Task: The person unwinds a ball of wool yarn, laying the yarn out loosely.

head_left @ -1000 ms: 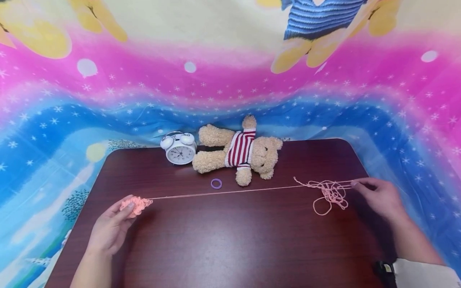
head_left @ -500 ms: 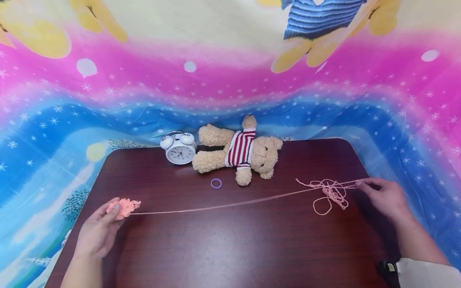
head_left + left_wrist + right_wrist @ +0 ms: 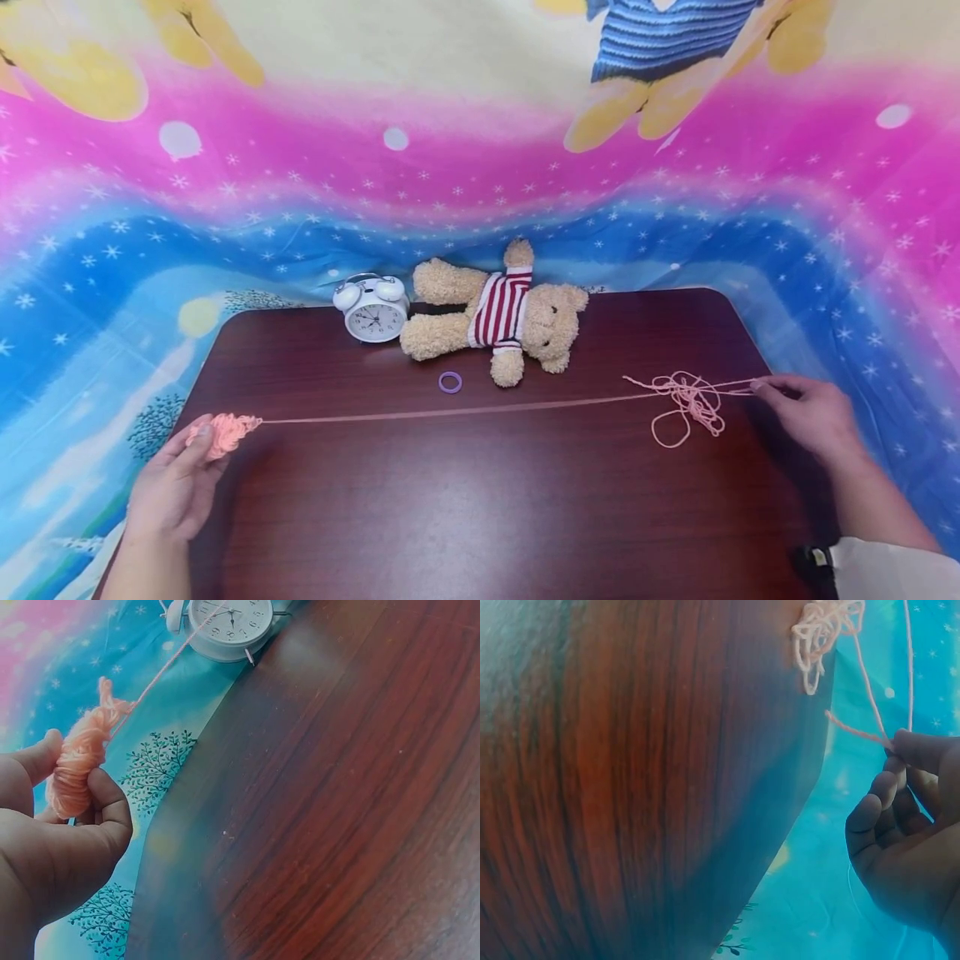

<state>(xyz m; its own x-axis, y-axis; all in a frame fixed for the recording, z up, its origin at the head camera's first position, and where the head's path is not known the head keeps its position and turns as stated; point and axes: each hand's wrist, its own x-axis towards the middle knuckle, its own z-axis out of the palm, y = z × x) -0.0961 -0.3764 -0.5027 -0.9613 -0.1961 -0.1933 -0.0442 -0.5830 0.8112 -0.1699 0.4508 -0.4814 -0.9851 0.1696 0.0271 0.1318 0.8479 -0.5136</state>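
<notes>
My left hand (image 3: 174, 487) grips a small wound bundle of peach yarn (image 3: 79, 761) between thumb and fingers, over the table's left edge. From the bundle a single strand (image 3: 420, 414) runs nearly straight across the table to the right. It reaches a loose tangle of the same yarn (image 3: 693, 402) near the right edge. Beyond the tangle, my right hand (image 3: 813, 417) pinches the yarn between thumb and fingertips. In the right wrist view, a short piece of yarn (image 3: 851, 729) sticks out from that pinch, and the tangle hangs close by at the table edge.
A white twin-bell alarm clock (image 3: 375, 310) stands at the back of the dark wooden table (image 3: 480, 508). Beside it lies a teddy bear (image 3: 495, 312) in a red-and-white striped shirt. A purple ring (image 3: 450, 382) lies in front of the bear. A printed cloth (image 3: 465, 183) hangs behind.
My left hand has moved left with the yarn bundle, lengthening the strand across the table. My right hand has shifted slightly right, still pinching the yarn. The clock, bear and ring have stayed put.
</notes>
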